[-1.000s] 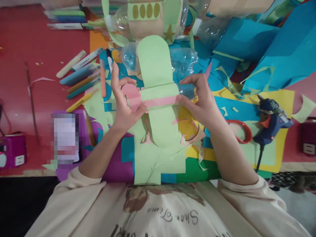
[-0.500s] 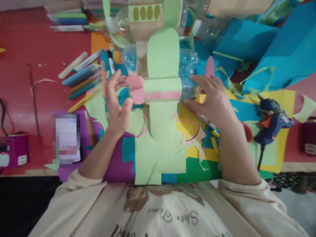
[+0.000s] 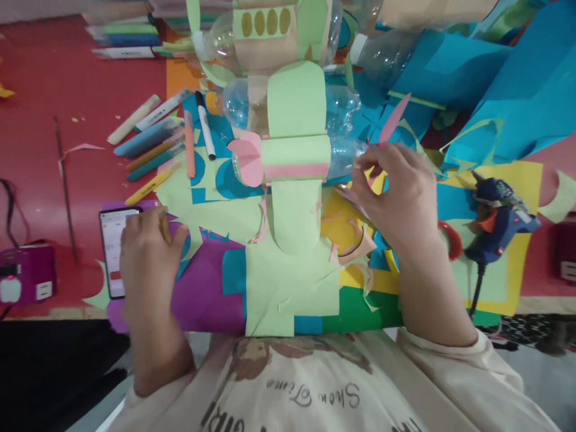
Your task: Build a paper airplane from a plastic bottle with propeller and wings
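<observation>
A clear plastic bottle [image 3: 344, 157] lies on its side, wrapped in light green paper [image 3: 294, 150] with a pink stripe. Pink rounded paper pieces [image 3: 249, 161] stand at its left end, and long green paper flaps [image 3: 297, 99] extend above and below the wrap. My right hand [image 3: 398, 192] closes thumb and fingertips at the bottle's narrow right end, close to a pointed pink paper piece [image 3: 396, 120]. At the left, my left hand [image 3: 150, 252] has its fingers curled around a brown marker [image 3: 166, 228], mostly hidden by the hand, beside a phone [image 3: 112, 252].
Several markers [image 3: 148, 141] lie left of the bottle. A blue hot glue gun [image 3: 499, 222] rests at right, near red scissor handles [image 3: 450, 240]. Another bottle with an orange cap [image 3: 213, 103] lies behind. Paper scraps and coloured sheets cover the table, with blue sheets [image 3: 508, 90] at back right.
My left hand has left the bottle's left end, moved down and left beside the phone, and closed on the brown marker. My right fingers have drawn together at the bottle's right end.
</observation>
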`<state>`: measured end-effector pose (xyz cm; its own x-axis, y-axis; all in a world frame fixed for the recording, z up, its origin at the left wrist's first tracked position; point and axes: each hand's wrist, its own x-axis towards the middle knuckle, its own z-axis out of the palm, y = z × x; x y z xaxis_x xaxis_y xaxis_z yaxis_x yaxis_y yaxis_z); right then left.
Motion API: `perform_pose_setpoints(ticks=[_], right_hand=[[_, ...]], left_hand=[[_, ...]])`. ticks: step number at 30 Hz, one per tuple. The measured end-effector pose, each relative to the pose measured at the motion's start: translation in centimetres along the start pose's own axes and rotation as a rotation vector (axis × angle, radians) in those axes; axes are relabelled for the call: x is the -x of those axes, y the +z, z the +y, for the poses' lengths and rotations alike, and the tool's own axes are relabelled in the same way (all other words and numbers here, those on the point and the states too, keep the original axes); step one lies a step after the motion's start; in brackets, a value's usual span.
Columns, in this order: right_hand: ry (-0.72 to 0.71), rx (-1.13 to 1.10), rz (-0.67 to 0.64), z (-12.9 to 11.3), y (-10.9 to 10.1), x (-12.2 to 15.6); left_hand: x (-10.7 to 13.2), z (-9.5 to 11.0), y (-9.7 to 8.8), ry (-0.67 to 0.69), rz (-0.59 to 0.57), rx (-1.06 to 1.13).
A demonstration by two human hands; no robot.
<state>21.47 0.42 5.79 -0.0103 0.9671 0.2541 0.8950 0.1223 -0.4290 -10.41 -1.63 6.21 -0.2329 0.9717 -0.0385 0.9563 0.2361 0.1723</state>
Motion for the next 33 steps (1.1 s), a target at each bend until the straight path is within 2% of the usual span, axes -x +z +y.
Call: perform_pose_setpoints(ticks=[2, 4, 8, 11, 13, 17, 22, 23, 24, 27, 29, 33], right_hand=[[0.098, -0.105, -0.14, -0.8, 0.2, 0.9], [0.189, -0.231, -0.228, -1.4, 1.0, 1.8], [0.278, -0.473, -0.236, -1.6, 2.8, 3.0], [0.315, -0.55, -0.226, -1.2, 2.9, 3.2], [0.338, -0.571, -0.214, -0.9, 2.5, 3.1], [0.364, -0.568, -0.274, -1.1, 2.3, 2.9], [0.297, -0.531, -0.318, -1.4, 3.1, 2.8], [0.298, -0.533, -0.322, -1.3, 3.1, 2.8], [0.305, -0.533, -0.327, -1.2, 3.1, 2.8], [0.34, -0.506, -0.309, -0.6, 2.3, 2.8], [0.355, -0.446, -0.239, 0.2, 1.2, 2.7], [0.394, -0.158, 0.077, 1.8, -1.0, 2.4]], left_hand=[[0.8, -0.4, 0.3, -0.065, -0.036, -0.027], [1.0, -0.6, 0.7, -0.106, -0.016, -0.008], [0.7, -0.9, 1.5, -0.133, 0.141, 0.153], [0.5, -0.8, 1.3, -0.121, 0.168, 0.322], [0.4, -0.4, 0.9, -0.068, 0.197, 0.394], [0.3, 1.4, -0.3, 0.222, 0.19, 0.51], [0.0, 4.9, -0.9, 0.59, 0.042, 0.552], [-0.1, 5.6, -0.8, 0.669, 0.002, 0.538], [-0.3, 6.2, -0.5, 0.717, -0.09, 0.531], [-0.7, 7.6, 0.8, 0.751, -0.328, 0.544], [-0.9, 8.2, 1.7, 0.743, -0.421, 0.601], [-0.7, 8.5, 3.1, 0.679, -0.508, 0.726]])
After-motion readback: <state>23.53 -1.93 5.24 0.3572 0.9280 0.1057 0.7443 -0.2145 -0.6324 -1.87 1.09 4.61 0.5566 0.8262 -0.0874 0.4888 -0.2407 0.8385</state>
